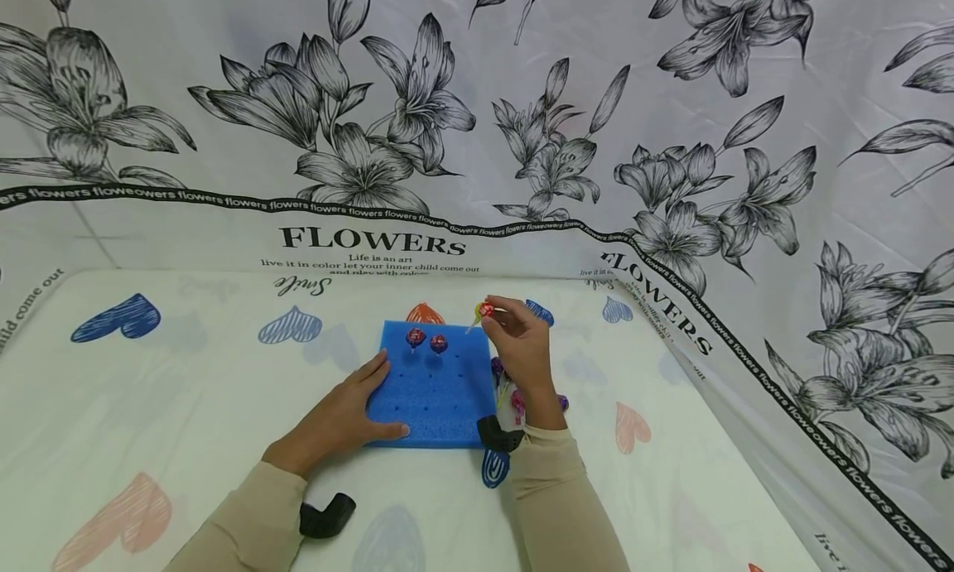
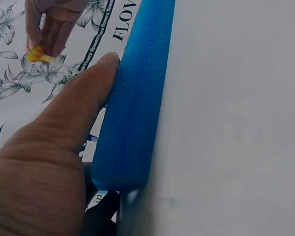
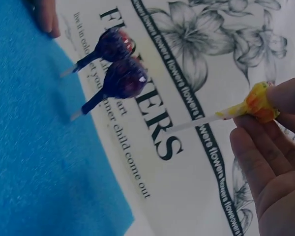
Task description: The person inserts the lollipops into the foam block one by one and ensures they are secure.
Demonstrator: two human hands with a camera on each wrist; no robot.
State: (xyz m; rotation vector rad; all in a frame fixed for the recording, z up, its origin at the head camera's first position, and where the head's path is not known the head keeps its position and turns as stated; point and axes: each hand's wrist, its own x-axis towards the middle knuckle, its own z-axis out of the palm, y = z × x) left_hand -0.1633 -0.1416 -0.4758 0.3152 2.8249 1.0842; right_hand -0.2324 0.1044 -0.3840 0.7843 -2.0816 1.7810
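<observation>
A blue foam block [image 1: 447, 390] with rows of small holes lies flat on the table. Two dark-wrapped lollipops [image 1: 438, 343] stand upright by their sticks near its far left part; in the right wrist view, one lollipop [image 3: 127, 78] overlaps the other. My right hand [image 1: 527, 348] pinches a yellow and red wrapped lollipop [image 3: 263, 103] by its head, above the block's far right corner. Its white stick points down and left. My left hand [image 1: 335, 413] rests against the block's left side, straight thumb [image 2: 81, 101] over the near part, other fingers along the edge.
Several more wrapped lollipops [image 1: 517, 402] lie right of the block, partly hidden by my right forearm. The white table cover [image 1: 224, 406] has printed hearts. Behind it hangs a flower-printed cloth [image 1: 522, 249]. A black strap piece [image 1: 328, 516] sits at each wrist.
</observation>
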